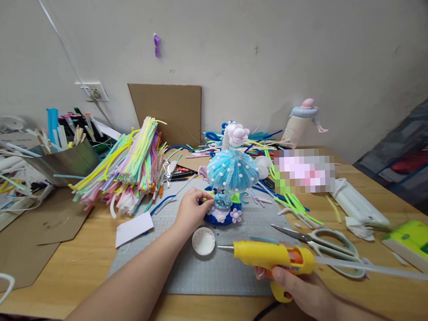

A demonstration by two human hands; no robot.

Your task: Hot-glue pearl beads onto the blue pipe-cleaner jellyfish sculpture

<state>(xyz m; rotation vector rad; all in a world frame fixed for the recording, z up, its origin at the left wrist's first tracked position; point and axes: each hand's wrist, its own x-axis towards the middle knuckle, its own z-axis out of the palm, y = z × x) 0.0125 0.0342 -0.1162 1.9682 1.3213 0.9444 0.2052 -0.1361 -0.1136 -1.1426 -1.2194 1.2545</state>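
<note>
A pipe-cleaner ornament stands on the grey cutting mat [190, 280], with a light blue umbrella-shaped top [231, 171] dotted with white pearls and a dark blue base [226, 221] bearing small flowers. My left hand [192, 210] reaches to the ornament's left side, thumb and forefinger pinched together close against it; anything between the fingertips is too small to make out. My right hand [304, 290] grips a yellow hot glue gun [262, 254] by its handle, nozzle pointing left. Near that nozzle sits a round white cap [204, 254] holding tiny white beads.
Open scissors [317, 241] lie right of the mat behind the glue gun. Pipe cleaners [133, 168] are heaped at the back left, beside a metal container [72, 165] of sticks. A white card [134, 229], a bottle [297, 125] and a green tissue pack [413, 242] also surround the mat.
</note>
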